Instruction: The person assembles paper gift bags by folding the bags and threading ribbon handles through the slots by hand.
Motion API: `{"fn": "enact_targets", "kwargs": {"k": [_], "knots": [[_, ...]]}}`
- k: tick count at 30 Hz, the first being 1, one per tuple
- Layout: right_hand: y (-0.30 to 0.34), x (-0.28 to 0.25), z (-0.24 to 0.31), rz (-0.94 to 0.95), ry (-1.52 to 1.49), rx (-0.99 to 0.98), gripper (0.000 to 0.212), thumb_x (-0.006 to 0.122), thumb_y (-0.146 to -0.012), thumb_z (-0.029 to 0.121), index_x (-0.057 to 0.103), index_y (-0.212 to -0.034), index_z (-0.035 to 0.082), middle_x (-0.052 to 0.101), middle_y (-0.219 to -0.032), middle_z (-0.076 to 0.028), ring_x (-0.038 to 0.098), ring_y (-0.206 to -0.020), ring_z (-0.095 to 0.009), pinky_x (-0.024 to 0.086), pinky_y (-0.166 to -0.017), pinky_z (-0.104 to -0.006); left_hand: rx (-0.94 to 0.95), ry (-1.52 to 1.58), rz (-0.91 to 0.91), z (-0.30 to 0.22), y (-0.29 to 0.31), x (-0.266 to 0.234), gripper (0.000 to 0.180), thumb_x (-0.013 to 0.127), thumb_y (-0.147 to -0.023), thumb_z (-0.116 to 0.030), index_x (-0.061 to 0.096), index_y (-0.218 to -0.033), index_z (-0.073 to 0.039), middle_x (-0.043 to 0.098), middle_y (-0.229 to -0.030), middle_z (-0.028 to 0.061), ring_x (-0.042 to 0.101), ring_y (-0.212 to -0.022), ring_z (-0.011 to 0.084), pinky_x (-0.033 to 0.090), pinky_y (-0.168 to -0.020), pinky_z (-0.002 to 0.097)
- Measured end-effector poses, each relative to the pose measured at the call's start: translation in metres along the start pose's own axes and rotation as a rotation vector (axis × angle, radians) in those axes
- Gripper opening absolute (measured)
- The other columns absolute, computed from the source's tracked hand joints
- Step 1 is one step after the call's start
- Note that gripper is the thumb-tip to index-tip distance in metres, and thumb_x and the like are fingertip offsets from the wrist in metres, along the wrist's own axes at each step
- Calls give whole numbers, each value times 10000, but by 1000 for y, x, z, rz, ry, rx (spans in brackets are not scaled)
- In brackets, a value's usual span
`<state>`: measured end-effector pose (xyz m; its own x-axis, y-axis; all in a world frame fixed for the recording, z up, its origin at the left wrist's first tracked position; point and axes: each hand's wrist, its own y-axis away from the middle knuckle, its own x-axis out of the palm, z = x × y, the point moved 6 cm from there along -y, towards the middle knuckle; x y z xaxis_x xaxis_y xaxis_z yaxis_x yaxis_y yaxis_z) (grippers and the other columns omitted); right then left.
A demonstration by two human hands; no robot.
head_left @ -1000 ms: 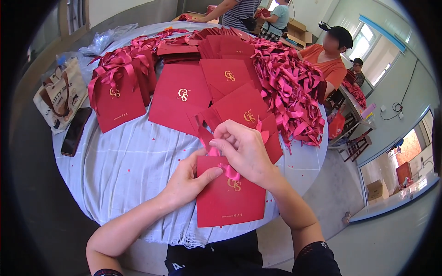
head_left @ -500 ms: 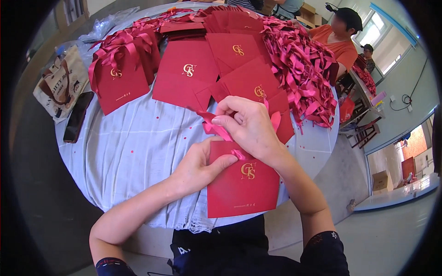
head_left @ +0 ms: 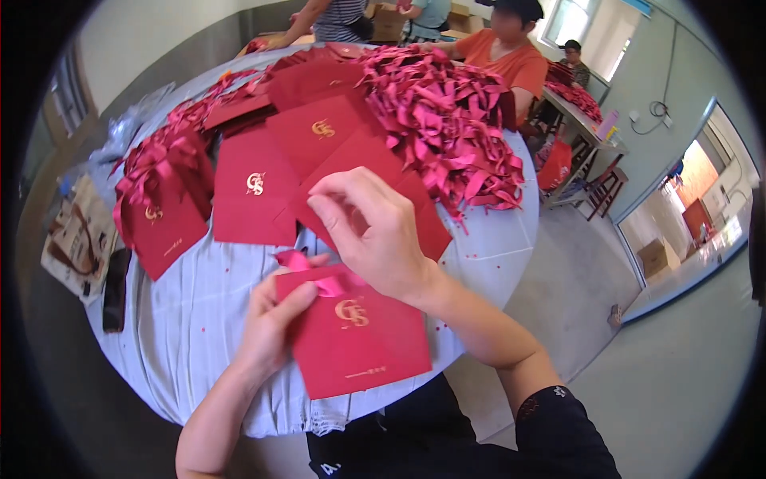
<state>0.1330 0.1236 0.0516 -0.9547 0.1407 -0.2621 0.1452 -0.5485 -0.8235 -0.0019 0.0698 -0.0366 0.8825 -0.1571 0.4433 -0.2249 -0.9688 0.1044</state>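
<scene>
A flat red paper bag (head_left: 355, 339) with a gold emblem lies at the near edge of the round counter (head_left: 199, 319), which wears a pale cloth. A pink ribbon (head_left: 307, 267) runs along the bag's top edge, one end curling off its upper left corner. The left hand (head_left: 271, 319) rests on the bag's left side, thumb pressed on the bag just beside the ribbon and fingers curled under the edge. The right hand (head_left: 375, 231) hovers above the bag's top edge, fingers bent and pinched together near the ribbon; whether they actually grip it cannot be told.

Beyond the bag lie more flat red bags (head_left: 255, 195), overlapping. Left of those stands a bag with ribbon handles (head_left: 159, 211). Behind and to the right of the bag a heap of loose pink ribbons (head_left: 447, 120) is piled. Across the counter from the bag sits a person in an orange shirt (head_left: 511, 60).
</scene>
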Motion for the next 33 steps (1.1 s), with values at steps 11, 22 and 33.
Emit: {"fn": "enact_targets", "kwargs": {"k": [11,22,33], "knots": [[3,-3,-42,636,30,625,756,281,-981,578,630,-718,-39,609,-649,-198,643,-664,-270,477,-639,-415,258,48,-247,-41,-1,-25,465,593,-875,-215,522,-1278,7,642,-1093,104,656,-909,140,527,-835,273],[19,18,-45,543,-691,792,318,573,-954,255,684,-1042,-30,683,-980,-76,611,-903,-102,478,-825,-255,198,6,-158,-31,-3,-20,469,618,-867,-185,521,-1293,-12,644,-1111,97,632,-964,146,502,-872,286],[22,22,-41,450,-188,530,211,613,-927,170,701,-945,-20,682,-729,-29,540,-639,-31,425,-551,-241,214,-143,-212,-28,-5,-24,358,628,-884,-111,581,-1220,5,669,-1034,87,644,-877,123,521,-805,260]]}}
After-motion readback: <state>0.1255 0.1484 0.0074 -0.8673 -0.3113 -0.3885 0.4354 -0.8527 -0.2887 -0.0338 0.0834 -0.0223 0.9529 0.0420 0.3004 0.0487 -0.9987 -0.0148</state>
